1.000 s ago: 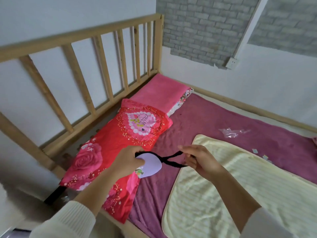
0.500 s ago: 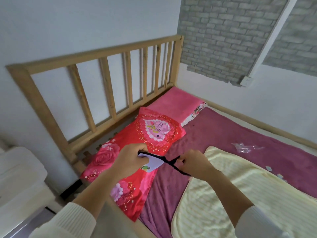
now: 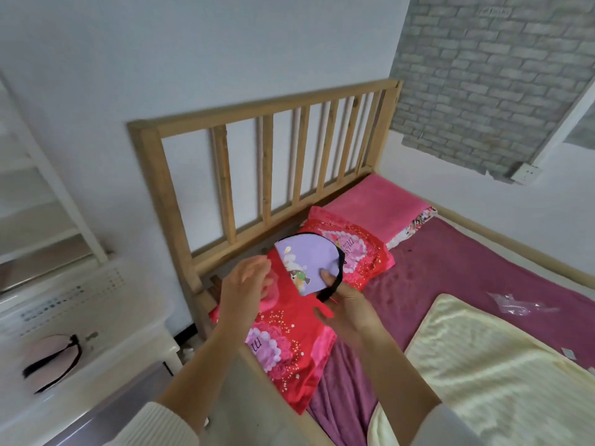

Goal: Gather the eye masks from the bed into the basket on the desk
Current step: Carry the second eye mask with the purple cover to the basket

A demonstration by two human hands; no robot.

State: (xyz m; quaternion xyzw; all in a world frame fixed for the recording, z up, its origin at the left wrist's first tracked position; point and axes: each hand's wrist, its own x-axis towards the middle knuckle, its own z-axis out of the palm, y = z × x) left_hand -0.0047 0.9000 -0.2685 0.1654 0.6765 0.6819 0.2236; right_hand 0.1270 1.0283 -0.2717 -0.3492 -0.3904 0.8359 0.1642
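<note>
A lilac eye mask (image 3: 306, 262) with a cartoon print and a black strap is held up over the red pillow. My right hand (image 3: 346, 300) grips its lower edge and strap between thumb and fingers. My left hand (image 3: 246, 286) hovers just left of the mask with fingers apart, holding nothing. A white basket (image 3: 96, 304) stands at the lower left on the desk. Inside it lies a pink eye mask (image 3: 51, 360) with a black strap.
The wooden slatted headboard (image 3: 267, 175) stands between bed and basket. A red floral pillow (image 3: 299, 317) and a pink pillow (image 3: 376, 201) lie on the purple sheet (image 3: 450, 259). A pale yellow blanket (image 3: 483, 375) and a clear plastic wrapper (image 3: 512, 305) lie to the right.
The view has swung left, bringing the basket into sight. My left hand has let go of the lilac mask; my right hand now holds it alone, raised higher.
</note>
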